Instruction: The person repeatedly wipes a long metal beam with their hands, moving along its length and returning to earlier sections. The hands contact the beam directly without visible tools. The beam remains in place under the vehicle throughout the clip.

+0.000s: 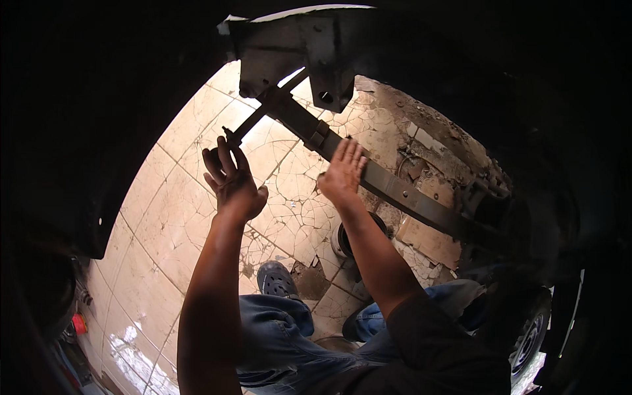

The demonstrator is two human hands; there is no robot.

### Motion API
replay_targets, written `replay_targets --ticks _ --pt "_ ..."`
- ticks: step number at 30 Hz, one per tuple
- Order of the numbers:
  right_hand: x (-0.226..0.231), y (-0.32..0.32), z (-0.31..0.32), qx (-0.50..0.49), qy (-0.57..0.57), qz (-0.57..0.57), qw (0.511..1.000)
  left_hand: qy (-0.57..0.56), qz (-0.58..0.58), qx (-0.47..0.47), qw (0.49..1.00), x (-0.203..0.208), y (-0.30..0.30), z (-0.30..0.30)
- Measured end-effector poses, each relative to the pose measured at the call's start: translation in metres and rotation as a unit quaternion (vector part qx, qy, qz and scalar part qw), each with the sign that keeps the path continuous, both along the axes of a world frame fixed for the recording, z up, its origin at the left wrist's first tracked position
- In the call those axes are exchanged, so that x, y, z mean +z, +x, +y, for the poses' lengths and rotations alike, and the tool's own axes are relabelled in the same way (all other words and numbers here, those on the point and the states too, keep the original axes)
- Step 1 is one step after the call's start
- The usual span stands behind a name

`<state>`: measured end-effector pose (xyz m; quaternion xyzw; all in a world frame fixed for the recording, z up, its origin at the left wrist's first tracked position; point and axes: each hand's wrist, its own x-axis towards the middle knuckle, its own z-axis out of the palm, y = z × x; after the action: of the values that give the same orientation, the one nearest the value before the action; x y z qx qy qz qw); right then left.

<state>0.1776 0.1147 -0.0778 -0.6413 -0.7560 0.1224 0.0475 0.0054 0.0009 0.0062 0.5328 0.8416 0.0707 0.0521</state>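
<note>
A long dark leaf spring point(383, 181) runs slantwise from the upper middle down to the right, with a metal clip point(317, 135) around it. My right hand point(343, 172) lies on the spring just past the clip, its fingers stretched out flat. At the spring's upper end a dark rod point(253, 120) crosses it and reaches toward my left hand point(234, 187). Fingers spread, my left hand is raised at the rod's lower end; the fingertips seem to touch it, though deep shadow hides the contact. Above the spring's end hangs a metal bracket point(329, 92) with a hole.
Cracked pale tiles point(178, 210) cover the floor, with broken pieces and dirt point(431, 141) at the right. A dark round part point(342, 238) stands behind my right forearm. A wheel point(530, 339) is at the lower right, a red object point(79, 323) at the lower left. Dark vehicle bodywork surrounds the view.
</note>
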Motion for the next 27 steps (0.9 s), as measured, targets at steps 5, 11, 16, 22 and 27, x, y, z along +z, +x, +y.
replay_targets --ticks 5,11,16,22,27 --pt "-0.023 -0.003 -0.01 0.096 0.106 0.056 0.988 0.012 -0.01 -0.013 1.0 0.002 -0.001 -0.001" --pt "-0.037 0.032 -0.021 0.027 0.098 0.02 0.995 -0.003 -0.006 0.008 1.0 -0.004 -0.004 -0.005" --pt "-0.005 -0.011 0.002 0.046 0.052 0.048 0.996 -0.012 -0.008 0.002 1.0 0.001 -0.002 -0.001" --pt "-0.032 0.016 -0.017 0.124 0.119 -0.03 0.985 -0.017 -0.014 0.001 1.0 0.003 -0.005 -0.003" --pt "-0.003 0.001 0.008 0.011 0.018 0.014 1.0 -0.017 -0.018 0.0 1.0 0.0 -0.005 -0.003"
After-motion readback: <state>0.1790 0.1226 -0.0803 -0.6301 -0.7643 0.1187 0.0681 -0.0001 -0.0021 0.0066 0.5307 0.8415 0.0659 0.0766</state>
